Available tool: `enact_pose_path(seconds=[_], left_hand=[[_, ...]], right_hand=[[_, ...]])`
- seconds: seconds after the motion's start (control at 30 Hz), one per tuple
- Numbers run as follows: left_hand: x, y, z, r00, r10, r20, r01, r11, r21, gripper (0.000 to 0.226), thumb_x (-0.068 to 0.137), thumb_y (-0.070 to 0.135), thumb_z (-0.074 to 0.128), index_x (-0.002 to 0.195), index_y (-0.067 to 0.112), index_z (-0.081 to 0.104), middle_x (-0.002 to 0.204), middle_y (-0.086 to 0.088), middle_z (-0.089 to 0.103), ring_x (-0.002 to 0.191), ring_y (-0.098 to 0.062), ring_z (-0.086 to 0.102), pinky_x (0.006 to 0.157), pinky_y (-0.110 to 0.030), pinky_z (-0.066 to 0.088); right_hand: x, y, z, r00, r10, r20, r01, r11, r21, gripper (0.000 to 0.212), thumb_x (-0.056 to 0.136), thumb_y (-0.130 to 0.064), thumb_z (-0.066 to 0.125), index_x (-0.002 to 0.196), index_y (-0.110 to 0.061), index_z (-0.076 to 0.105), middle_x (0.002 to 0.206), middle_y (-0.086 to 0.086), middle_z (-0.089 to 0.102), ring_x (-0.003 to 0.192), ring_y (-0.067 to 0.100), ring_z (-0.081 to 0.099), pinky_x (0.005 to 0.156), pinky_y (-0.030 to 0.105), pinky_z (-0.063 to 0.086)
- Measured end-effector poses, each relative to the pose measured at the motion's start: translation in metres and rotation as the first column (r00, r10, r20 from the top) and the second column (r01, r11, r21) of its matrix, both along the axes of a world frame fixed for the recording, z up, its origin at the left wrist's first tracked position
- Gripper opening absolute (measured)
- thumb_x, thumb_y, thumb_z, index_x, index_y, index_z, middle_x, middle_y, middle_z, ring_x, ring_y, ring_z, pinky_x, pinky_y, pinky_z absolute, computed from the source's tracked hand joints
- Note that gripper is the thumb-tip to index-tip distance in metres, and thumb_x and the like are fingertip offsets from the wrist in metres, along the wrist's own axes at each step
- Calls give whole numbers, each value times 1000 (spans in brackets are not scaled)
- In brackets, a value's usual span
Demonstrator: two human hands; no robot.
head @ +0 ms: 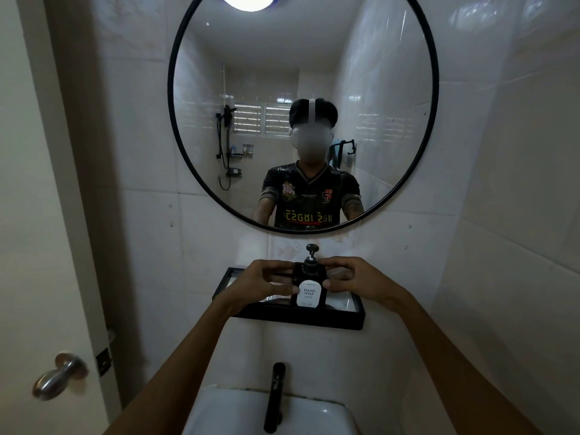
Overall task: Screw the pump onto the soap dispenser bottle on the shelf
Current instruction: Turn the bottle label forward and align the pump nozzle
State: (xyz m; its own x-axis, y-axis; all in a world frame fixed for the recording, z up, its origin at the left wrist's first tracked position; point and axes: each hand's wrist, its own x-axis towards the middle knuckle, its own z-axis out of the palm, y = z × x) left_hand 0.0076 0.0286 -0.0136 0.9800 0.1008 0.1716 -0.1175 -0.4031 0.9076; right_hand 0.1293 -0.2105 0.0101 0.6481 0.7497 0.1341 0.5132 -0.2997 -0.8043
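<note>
Black shelf [301, 321] bears soap bottle [309, 291] upright

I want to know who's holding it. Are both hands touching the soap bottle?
Touching. The head view shows the left hand and the right hand with fingertips pressed against either side of the hand soap bottle, which stands on the black shelf.

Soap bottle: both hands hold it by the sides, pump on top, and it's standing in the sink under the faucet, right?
Not quite. The head view shows the soap bottle standing on the black shelf under the mirror, above the sink. Left hand and right hand do grip its sides, pump on top.
</note>
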Motion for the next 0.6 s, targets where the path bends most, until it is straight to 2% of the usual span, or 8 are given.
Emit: enact_pose_path(seconds=[0.13,0.23,0.37,0.5,0.6], left_hand=[[4,-8,3,1000,-14,-11,14,1000,-11,62,77,13,87,135,15,63,126,0,73,115,-12,69,99,-32,57],[8,-14,4,999,-28,-19,28,1000,6,64,77,13,87,136,13,62,127,-2,71,115,-13,70,98,-30,58],[14,-25,5,999,-34,-29,35,999,16,65,75,12,88,135,11,62,127,-4,70,110,-13,71,84,-19,60],[20,-38,6,998,-51,-39,51,999,18,64,75,11,88,134,10,62,127,-5,71,112,-16,71,98,-32,58],[21,-50,5,996,-82,-38,82,997,6,60,79,7,85,134,11,61,128,-5,69,109,-11,70,79,-20,62]], right_hand=[[2,-9,5,1000,-6,12,7,1000,-12,57,79,-31,82,133,-26,63,126,-9,69,116,8,65,108,34,48],[5,-16,6,1000,1,12,-1,1000,-9,57,79,-29,82,133,-25,63,129,-9,67,120,8,62,107,34,49],[7,-28,9,1000,-8,6,8,1000,-30,56,81,-24,81,134,-24,63,131,-5,66,121,8,61,102,27,50],[12,-42,12,1000,-18,-7,18,998,-61,57,79,-27,83,132,-29,63,126,-4,70,115,10,67,99,29,53],[13,-51,14,999,-28,-32,26,998,-58,57,81,-18,81,134,-25,62,123,0,72,107,10,71,88,25,58]])
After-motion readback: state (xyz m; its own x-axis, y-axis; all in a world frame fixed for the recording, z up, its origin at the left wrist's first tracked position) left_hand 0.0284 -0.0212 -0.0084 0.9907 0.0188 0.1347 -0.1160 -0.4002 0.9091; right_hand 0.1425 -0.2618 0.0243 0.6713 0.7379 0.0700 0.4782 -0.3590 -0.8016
